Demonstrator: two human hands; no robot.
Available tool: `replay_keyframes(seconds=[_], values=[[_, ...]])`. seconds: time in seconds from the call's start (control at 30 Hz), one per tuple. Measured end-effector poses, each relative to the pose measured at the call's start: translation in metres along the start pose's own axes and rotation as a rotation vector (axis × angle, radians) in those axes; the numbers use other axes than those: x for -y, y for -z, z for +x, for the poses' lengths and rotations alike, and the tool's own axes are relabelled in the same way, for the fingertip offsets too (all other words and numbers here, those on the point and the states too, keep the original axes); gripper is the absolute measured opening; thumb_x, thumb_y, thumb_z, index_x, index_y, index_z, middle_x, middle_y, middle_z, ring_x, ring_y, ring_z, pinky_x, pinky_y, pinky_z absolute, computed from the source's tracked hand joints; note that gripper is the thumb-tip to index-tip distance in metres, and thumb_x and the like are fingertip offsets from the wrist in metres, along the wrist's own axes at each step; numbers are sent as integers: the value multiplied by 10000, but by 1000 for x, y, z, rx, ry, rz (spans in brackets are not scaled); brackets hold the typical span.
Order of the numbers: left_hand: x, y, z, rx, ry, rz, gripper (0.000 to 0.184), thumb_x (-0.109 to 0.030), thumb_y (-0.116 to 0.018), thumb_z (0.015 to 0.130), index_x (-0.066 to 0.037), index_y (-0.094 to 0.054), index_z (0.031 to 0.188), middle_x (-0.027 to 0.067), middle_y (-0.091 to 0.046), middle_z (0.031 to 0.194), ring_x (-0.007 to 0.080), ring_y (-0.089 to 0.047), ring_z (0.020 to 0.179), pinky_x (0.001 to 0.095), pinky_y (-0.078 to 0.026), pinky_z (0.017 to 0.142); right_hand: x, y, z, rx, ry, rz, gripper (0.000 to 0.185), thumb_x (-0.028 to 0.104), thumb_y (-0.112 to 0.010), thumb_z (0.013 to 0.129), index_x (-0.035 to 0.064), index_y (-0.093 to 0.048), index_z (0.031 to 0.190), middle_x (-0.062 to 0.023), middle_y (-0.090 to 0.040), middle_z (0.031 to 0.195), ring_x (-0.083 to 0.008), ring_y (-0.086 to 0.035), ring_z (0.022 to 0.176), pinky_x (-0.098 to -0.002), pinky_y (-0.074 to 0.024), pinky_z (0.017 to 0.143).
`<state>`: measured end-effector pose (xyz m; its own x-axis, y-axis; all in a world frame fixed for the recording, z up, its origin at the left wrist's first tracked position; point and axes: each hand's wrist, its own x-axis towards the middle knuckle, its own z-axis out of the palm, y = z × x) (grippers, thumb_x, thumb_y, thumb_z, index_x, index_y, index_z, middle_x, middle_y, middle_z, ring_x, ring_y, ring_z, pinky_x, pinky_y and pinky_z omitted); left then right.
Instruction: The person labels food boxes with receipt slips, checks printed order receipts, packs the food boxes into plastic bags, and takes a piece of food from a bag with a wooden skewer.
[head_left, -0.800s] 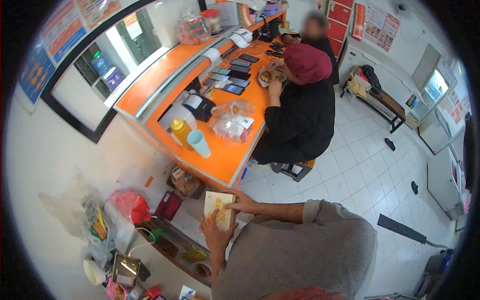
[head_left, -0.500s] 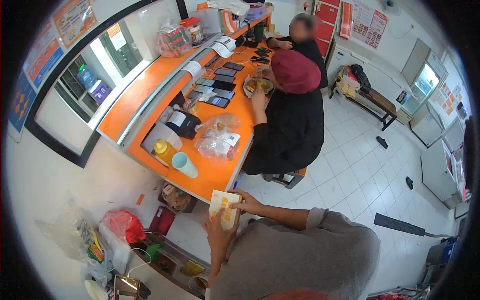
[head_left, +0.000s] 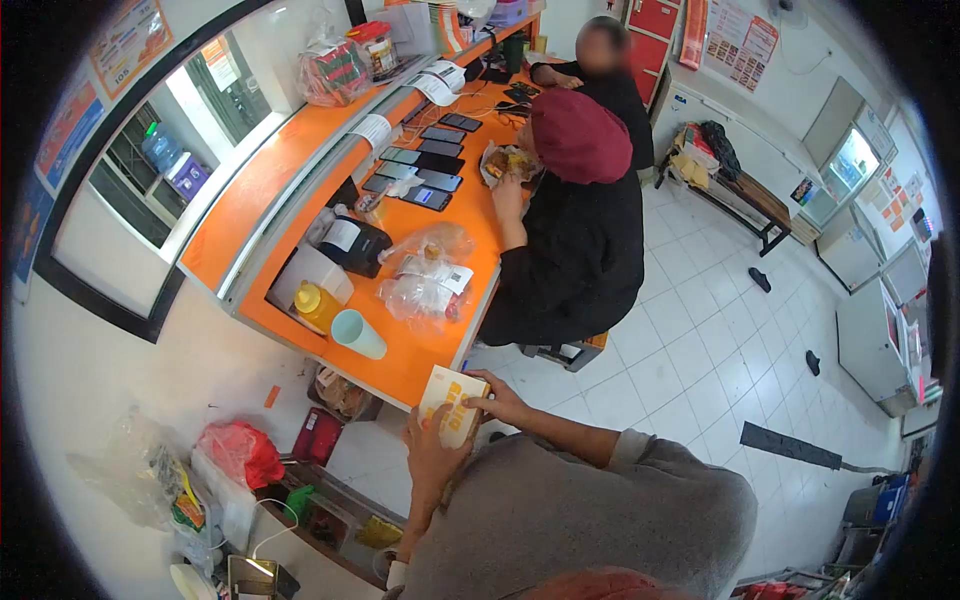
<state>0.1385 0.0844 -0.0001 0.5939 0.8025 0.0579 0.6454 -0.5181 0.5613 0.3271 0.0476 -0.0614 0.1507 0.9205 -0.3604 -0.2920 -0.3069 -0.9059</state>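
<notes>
A small white and yellow cardboard box [head_left: 456,392] with orange-yellow lettering is held between both my hands, just off the near corner of the orange counter [head_left: 400,365]. My left hand [head_left: 434,456] wraps the box's lower left side. At its right edge, my right hand [head_left: 500,402] grips with the fingers partly hidden behind it. What the box contains is not visible. Closest on the counter stand a pale blue cup [head_left: 358,336] and a yellow squeeze bottle [head_left: 317,306]. A clear plastic bag [head_left: 428,285] with a white label lies behind them.
Several phones [head_left: 438,163] and a black label printer [head_left: 352,248] are on the counter. A person in a maroon head covering [head_left: 582,137] sits there over food; another person [head_left: 610,85] is behind. Plastic bags [head_left: 240,455] lie at lower left. A bench [head_left: 745,190] stands across the tiled floor.
The box has shifted slightly right and tilted clockwise in my hands. My right fingers have moved from its front face toward its edge. The view has shifted slightly.
</notes>
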Motion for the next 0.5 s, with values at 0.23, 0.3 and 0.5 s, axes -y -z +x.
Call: replay_keyframes(seconds=[0.23, 0.3, 0.5], values=[[6, 4, -7, -35, 77, -21, 679, -330, -801, 663, -203, -534, 1275, 241, -386, 1318, 432, -365, 1243, 511, -358, 998, 1, -13, 8, 63, -50, -19, 664, 247, -728, 824, 163, -393, 1392, -130, -550, 1193, -275, -605, 1050, -392, -594, 756], [7, 5, -13, -23, 117, -17, 678, -327, -802, 663, -216, -533, 1276, 236, -374, 1336, 449, -368, 1226, 518, -394, 971, -3, -16, 9, 78, -63, -42, 661, 243, -727, 824, 156, -393, 1388, -130, -545, 1205, -274, -603, 1058, -387, -595, 759], [12, 4, -26, -24, 177, 4, 670, -327, -805, 662, -253, -536, 1272, 231, -338, 1381, 468, -377, 1204, 531, -458, 915, -13, -22, 12, 125, -74, -79, 634, 229, -718, 832, 132, -395, 1368, -136, -526, 1243, -277, -585, 1101, -392, -598, 774]])
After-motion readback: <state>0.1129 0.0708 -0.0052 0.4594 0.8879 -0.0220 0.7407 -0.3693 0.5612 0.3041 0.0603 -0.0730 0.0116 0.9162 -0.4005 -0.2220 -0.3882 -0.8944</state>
